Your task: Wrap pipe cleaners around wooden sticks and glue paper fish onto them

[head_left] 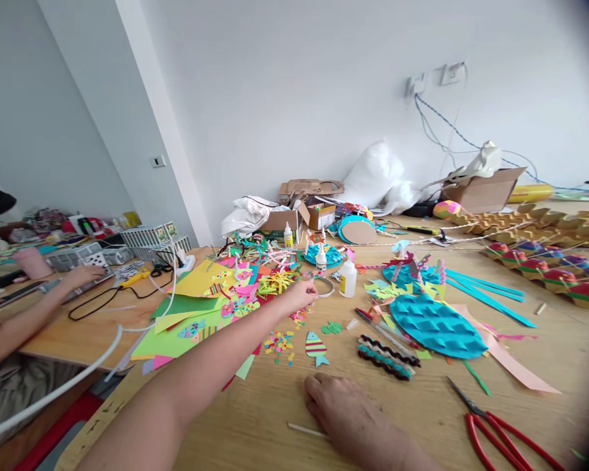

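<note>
My left hand [300,296] reaches across to the middle of the table, fingers pinched together beside a tape roll [326,288] and above small paper scraps. What the pinch holds, if anything, is too small to see. Nearer to me, my right hand [346,409] rests palm down with curled fingers. A thin white stick [304,429] runs under its thumb side; its grip is hidden. Between the hands lie a striped paper fish [315,345], a green paper cutout [331,327] and colourful paper dots [279,345]. A white glue bottle [347,278] stands right of my left hand.
Red-handled scissors [495,425] lie at the front right. A blue textured oval [436,325], braided strips [387,358] and coloured paper sheets [186,343] cover the table. Painted egg cartons [559,271] sit at the right. A white hose [78,379] and a co-worker's arm [63,291] are left.
</note>
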The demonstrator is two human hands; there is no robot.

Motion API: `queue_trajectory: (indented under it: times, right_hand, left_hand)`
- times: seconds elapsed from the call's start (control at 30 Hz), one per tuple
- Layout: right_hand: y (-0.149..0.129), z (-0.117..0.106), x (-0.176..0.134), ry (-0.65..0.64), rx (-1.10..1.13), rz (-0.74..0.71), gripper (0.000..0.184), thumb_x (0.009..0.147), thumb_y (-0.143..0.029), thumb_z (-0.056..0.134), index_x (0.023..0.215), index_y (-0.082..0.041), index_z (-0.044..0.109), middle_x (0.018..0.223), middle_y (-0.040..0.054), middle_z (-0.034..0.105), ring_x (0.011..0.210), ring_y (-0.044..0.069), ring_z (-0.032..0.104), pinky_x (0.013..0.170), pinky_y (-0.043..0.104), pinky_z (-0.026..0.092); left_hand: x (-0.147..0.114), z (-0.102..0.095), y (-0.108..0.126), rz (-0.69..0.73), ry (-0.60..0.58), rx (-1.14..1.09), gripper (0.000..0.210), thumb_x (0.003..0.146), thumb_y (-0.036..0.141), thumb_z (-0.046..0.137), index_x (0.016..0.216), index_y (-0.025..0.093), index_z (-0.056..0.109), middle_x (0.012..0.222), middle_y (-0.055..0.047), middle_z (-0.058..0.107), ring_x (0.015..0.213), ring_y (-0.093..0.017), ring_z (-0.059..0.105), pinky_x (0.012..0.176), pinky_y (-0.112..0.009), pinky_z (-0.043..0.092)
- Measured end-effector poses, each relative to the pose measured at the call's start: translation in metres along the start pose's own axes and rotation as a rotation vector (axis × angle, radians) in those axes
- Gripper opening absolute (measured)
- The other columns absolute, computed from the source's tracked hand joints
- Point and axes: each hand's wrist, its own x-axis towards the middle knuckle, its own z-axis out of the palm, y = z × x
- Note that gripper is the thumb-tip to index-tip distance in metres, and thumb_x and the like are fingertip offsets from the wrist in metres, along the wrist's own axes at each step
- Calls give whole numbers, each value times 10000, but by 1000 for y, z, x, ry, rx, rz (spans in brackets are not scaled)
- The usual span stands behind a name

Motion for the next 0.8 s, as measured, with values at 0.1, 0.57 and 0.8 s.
queue_trajectory:
  times: [0.1,0.57,0.8]
  right_hand:
    - [2,3,0,0,9,2,239,795,-120,357,817,-178,588,817,73,656,725,183,619,546,236,337]
    - [3,3,1,-53,42,29,261,787,-125,338,831,-194,585,849,65,654,739,194,620,560,245,355]
    - [5,2,1,-94,106,48,243,795,-167,351,846,-190,587,880,73,643,786,188,604,608,244,368]
  left_hand:
    - [7,9,0,-37,-31,73,158,691,138,466,734,115,616,524,23,527,410,-55,419,425,-162,361]
    - [22,15,-3,40,-19,235,268,746,205,450,926,172,646,721,-28,665,570,-121,575,553,-212,437]
    - [39,-31,-25,34,199,295,232,739,151,455,827,181,668,841,-20,660,819,-150,571,780,-254,418]
